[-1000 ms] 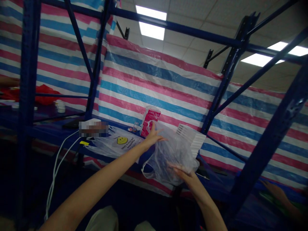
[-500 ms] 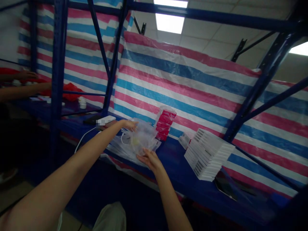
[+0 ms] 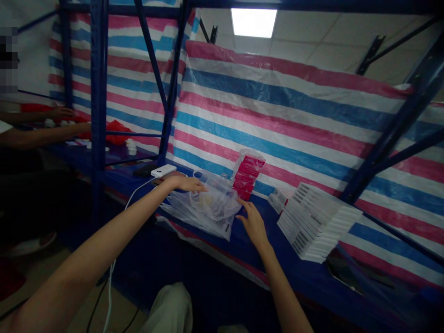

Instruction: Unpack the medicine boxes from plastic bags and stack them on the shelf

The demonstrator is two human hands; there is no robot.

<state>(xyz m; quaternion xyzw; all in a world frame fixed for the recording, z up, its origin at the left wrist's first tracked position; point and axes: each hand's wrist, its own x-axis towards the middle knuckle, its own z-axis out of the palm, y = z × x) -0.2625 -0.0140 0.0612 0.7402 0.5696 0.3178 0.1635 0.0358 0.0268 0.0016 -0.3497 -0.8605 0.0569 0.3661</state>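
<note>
Translucent plastic bag point(image 3: 220, 208) lies near the front of the blue shelf point(image 3: 286, 259), between the white power bank point(image 3: 163, 170) and the red packs point(image 3: 248, 175). Looks like at least 2 layers, flat and crumpled, with some yellow print showing through. Left hand point(image 3: 190, 183) is palm down over the bag's upper left part, fingers stretched out, probably to keep the thin plastic flat; can't tell if they pinch any of it. Right hand point(image 3: 252, 222) is at the bag's right edge, thumb and fingers apart, nothing gripped; contact with the edge unclear. 2 hands at opposite sides seems a sensible way to steady limp film.

Red packs stand stacked behind in clear wrap, likely keeping the front free for handling. White boxes point(image 3: 314, 222) are in a leaning stack to the right, perhaps within easy reach there. Dark flat device point(image 3: 345, 273) just beside them. White cable point(image 3: 137, 192) hangs off the shelf's front edge, left of the bag. Co-worker's hand point(image 3: 62, 112) far left, by red material point(image 3: 118, 127).
</note>
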